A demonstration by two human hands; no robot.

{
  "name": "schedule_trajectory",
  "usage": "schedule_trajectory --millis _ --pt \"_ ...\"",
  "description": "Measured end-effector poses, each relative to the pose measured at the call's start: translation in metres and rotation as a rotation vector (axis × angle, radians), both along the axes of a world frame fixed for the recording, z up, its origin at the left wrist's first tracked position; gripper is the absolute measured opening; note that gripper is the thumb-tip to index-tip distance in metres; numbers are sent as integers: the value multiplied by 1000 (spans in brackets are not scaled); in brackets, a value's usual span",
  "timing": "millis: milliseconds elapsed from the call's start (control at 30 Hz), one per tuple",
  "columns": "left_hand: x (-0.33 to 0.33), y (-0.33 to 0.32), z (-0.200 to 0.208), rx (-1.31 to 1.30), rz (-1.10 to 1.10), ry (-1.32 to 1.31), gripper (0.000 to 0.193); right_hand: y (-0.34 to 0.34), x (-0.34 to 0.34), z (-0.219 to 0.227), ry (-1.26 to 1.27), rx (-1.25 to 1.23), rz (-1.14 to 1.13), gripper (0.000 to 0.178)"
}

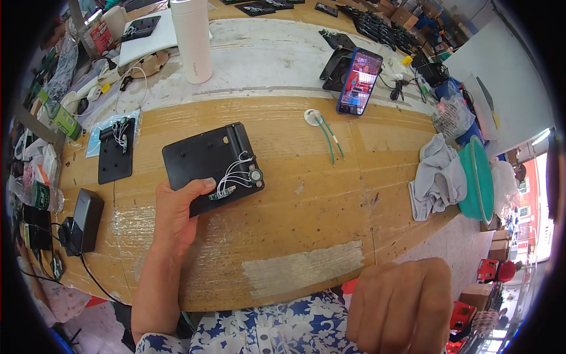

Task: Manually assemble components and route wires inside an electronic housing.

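My left hand (177, 206) grips a black plastic panel (197, 156) by its near left edge, thumb on top and the other fingers hidden beneath. White wires run across the panel from a small round part at its right corner to a narrow green circuit board (222, 193) beside my thumb. Close to the camera at the lower right, my right hand (401, 307) is closed with its fingers curled; whatever it may hold is hidden. Left of the held panel lies a similar black panel (115, 156) with wires, partly on a light blue sheet.
A phone (359, 81) leans on a black stand beyond a round white piece with green wires (312, 118). A white tumbler (193, 47) stands at the back. Grey cloth (439, 177) and a green basin (476, 183) sit right; a black box-shaped device (88, 221) with a cable stands left.
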State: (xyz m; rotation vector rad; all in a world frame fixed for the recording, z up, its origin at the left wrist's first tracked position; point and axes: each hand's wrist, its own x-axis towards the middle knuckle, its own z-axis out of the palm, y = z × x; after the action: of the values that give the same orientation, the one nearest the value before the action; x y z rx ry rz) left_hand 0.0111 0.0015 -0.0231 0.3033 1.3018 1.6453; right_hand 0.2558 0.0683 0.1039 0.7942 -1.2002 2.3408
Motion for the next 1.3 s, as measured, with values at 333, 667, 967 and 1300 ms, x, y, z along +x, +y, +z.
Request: schedule_trajectory --millis 333,667,967,1300 --pt "2 4 -1 -14 -10 -5 24 -5 1 -3 52 -64 -13 14" --pt "4 4 -2 -30 -14 -15 22 11 -6 11 -138 -64 46 14" --pt "4 4 -1 -18 -5 -4 21 -6 8 -1 -85 -108 -210 3" --pt "5 3 -2 -21 -34 -7 18 -8 9 -2 -190 -105 -220 5"
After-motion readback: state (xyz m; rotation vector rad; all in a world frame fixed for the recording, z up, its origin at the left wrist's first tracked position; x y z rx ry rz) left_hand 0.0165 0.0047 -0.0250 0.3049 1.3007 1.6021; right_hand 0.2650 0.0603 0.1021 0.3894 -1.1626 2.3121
